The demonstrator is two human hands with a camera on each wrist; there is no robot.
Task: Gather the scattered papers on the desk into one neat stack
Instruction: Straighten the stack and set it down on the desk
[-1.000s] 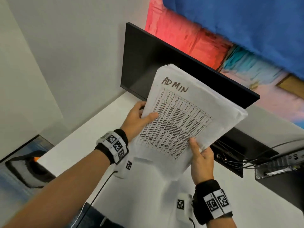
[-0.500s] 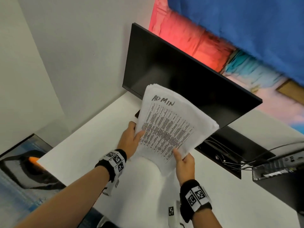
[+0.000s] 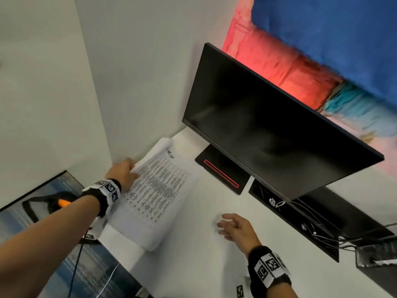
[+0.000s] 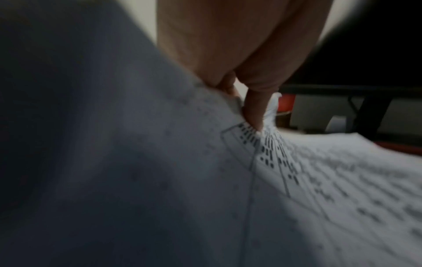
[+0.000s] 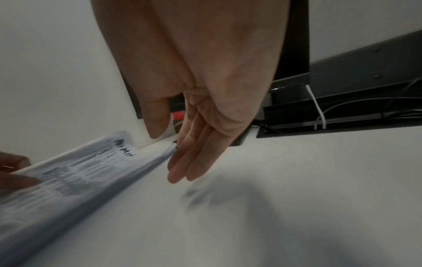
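A thick stack of white papers [image 3: 154, 194], its top sheet printed with a table and a handwritten word, lies on the white desk [image 3: 214, 265] at its left end near the wall. My left hand [image 3: 123, 174] pinches the stack's left edge, thumb on the top sheet [image 4: 319, 189] and fingers underneath. The left wrist view shows the thumb [image 4: 253, 108] pressing into the paper. My right hand [image 3: 234, 226] hovers just over the bare desk to the right of the stack, fingers [image 5: 189, 162] straight and holding nothing. The stack [image 5: 68, 173] shows edge-on in the right wrist view.
A black monitor [image 3: 268, 134] on a black base with a red stripe [image 3: 221, 173] stands behind the stack. A black cable tray [image 3: 300, 220] with loose wires runs along the desk's back right. The desk's front-left edge drops off beside my left forearm.
The stack went from held upright in both hands to lying down on the desk's left end. My right hand let go and moved right; my left hand still holds the edge.
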